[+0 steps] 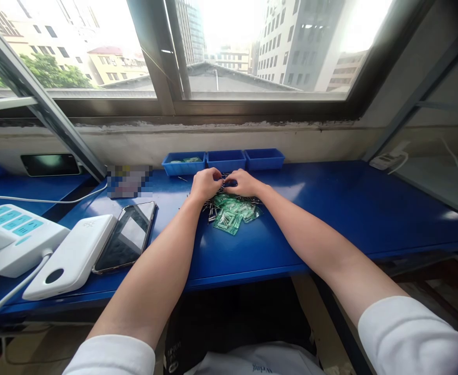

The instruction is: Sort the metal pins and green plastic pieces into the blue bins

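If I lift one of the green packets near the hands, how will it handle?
The green packets look thin and crinkled, so one would probably flop rather than hold its shape. Their sheen suggests plastic, perhaps a bit slippery. They overlap in a heap, so lifting one may drag its neighbours along.

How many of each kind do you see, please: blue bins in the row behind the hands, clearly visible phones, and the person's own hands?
Blue bins: 3
Lying phone and propped phone: 2
Left hand and right hand: 2
Total: 7
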The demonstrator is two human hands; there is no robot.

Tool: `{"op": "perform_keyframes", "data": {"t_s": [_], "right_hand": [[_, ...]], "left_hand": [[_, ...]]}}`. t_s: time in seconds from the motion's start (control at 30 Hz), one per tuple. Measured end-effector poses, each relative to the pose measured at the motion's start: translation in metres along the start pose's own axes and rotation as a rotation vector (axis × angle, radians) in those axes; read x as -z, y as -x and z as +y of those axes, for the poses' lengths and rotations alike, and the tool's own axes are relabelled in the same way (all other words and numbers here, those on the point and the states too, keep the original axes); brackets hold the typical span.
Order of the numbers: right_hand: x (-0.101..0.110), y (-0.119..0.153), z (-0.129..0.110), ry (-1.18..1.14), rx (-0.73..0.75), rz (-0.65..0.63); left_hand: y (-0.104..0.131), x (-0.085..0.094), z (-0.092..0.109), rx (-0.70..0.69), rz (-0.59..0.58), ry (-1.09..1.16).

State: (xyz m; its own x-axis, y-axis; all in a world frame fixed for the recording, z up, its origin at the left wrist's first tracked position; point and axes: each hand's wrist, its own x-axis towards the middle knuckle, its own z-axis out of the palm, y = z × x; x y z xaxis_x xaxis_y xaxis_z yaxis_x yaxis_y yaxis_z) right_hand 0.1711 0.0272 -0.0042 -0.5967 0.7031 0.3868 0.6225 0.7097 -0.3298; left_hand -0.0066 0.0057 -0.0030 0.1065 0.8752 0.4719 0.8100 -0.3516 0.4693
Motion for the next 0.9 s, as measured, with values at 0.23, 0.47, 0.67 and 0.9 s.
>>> {"op": "perform_keyframes", "data": {"t_s": [0.23, 0.47, 0.67, 0.9], "right_hand": [[-0.005, -0.002, 0.000, -0.125, -0.057, -0.066], [-0.001, -0.002, -0.001, -0.343, -0.139, 0.000], [0.003, -0.004, 0.001, -0.613, -0.198, 0.196], [0.007, -0.007, -0.002, -0.811, -0.299, 0.361]], "left_hand": [[0.000, -0.002, -0.001, -0.002, -0.022, 0.002], [0.001, -0.001, 0.002, -0.014, -0.040, 0.033], [0.002, 0.000, 0.009, -0.008, -0.001, 0.134], [0.005, 0.003, 0.013, -0.078, -0.064, 0.237]]}}
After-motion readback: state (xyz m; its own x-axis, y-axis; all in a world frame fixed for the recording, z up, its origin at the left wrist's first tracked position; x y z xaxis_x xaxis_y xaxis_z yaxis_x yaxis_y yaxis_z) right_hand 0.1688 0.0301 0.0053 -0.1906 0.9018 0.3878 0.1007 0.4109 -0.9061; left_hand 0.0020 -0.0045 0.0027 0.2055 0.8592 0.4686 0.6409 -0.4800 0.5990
